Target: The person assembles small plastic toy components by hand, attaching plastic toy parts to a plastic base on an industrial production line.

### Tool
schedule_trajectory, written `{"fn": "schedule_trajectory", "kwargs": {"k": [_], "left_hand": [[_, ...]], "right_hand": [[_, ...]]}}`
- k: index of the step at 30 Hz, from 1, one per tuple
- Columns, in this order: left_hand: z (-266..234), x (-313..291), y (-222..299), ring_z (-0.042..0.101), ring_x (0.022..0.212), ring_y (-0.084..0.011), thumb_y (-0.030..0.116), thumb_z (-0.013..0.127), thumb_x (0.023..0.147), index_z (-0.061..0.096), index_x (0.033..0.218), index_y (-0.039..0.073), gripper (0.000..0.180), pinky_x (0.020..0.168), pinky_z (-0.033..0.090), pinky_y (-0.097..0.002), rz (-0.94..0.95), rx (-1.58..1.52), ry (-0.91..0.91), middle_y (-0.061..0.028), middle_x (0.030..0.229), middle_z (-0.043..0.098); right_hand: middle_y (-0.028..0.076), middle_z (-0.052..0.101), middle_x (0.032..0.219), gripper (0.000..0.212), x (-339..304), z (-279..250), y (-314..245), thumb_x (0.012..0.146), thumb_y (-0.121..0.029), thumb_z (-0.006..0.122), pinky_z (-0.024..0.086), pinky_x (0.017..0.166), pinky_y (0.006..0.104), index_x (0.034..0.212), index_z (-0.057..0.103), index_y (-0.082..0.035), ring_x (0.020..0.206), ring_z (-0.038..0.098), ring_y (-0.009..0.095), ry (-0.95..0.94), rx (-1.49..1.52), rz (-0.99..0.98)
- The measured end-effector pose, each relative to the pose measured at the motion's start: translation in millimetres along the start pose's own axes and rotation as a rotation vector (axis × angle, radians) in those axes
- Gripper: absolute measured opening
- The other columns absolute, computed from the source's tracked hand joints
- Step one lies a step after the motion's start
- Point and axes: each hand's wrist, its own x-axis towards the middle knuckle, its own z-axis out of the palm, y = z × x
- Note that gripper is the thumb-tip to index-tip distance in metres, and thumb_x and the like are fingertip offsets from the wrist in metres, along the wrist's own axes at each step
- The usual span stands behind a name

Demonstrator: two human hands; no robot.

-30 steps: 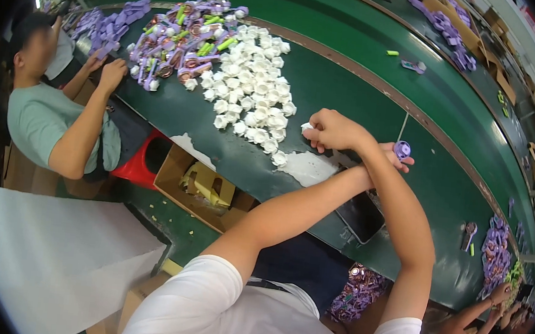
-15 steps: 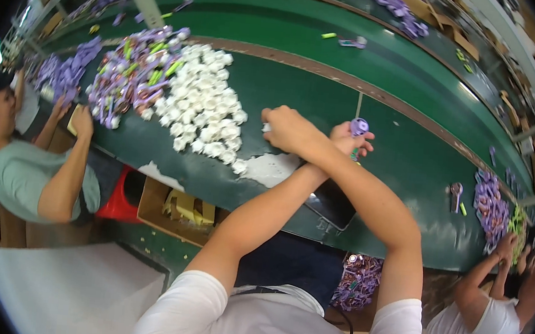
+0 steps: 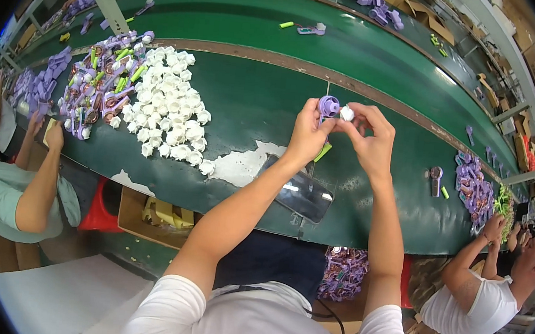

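Observation:
My left hand (image 3: 308, 134) grips a purple plastic piece with a round, ringed head (image 3: 328, 106), holding it upright above the green work surface. Below that hand hangs a yellow-green cylinder (image 3: 323, 152), like a small battery; whether it is joined to the purple piece, I cannot tell. Between the fingertips of my right hand (image 3: 373, 138) is a white flower-shaped plastic piece (image 3: 347, 113). It sits right beside the purple head's small knob, and a narrow gap seems to part them. A dark phone (image 3: 297, 192) lies under my left forearm.
White flower-shaped pieces (image 3: 170, 103) form a heap on the left, beside mixed purple and yellow-green parts (image 3: 105, 80). More purple parts (image 3: 472, 183) lie at the right. People work at both sides. Beyond a brown ledge (image 3: 265, 55) runs a green belt (image 3: 230, 18). Underneath stands an open carton (image 3: 141, 213).
My arms have uncrossed. My right hand has come back from the left with the white piece, and my left hand has moved left with the purple piece; they now meet. The view has shifted.

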Motion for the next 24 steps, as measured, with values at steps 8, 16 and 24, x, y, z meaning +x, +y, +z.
{"fn": "schedule_trajectory", "kwargs": {"k": [8,16,24], "left_hand": [[-7,0,-12,0.06,0.096,-0.0143,-0.006,0.059,0.089,0.047,0.116,-0.002,0.03,0.085,0.049,-0.0277,0.156,0.322,-0.04,-0.009,0.105,0.062],[-7,0,12,0.056,0.098,-0.0143,0.007,0.072,0.082,0.055,0.113,-0.002,0.036,0.085,0.045,-0.0272,0.125,0.271,-0.083,-0.0073,0.102,0.058],[2,-6,7,0.057,0.085,-0.0094,0.012,0.07,0.088,0.057,0.117,-0.003,0.035,0.068,0.046,-0.0222,0.128,0.277,0.007,-0.0059,0.104,0.059]], "right_hand": [[0.005,0.064,0.085,0.029,2,12,7,0.07,-0.001,0.079,0.042,0.054,0.0248,0.098,0.069,-0.001,0.065,0.053,0.01,0.0,-0.013,-0.113],[0.009,0.064,0.094,0.028,-4,15,18,0.07,0.003,0.077,0.046,0.056,0.0276,0.096,0.069,-0.002,0.066,0.057,0.015,0.059,-0.016,-0.153],[0.008,0.06,0.108,0.042,-16,8,22,0.081,0.005,0.069,0.052,0.076,0.0252,0.122,0.062,-0.001,0.092,0.061,0.014,-0.03,0.481,0.099]]}}
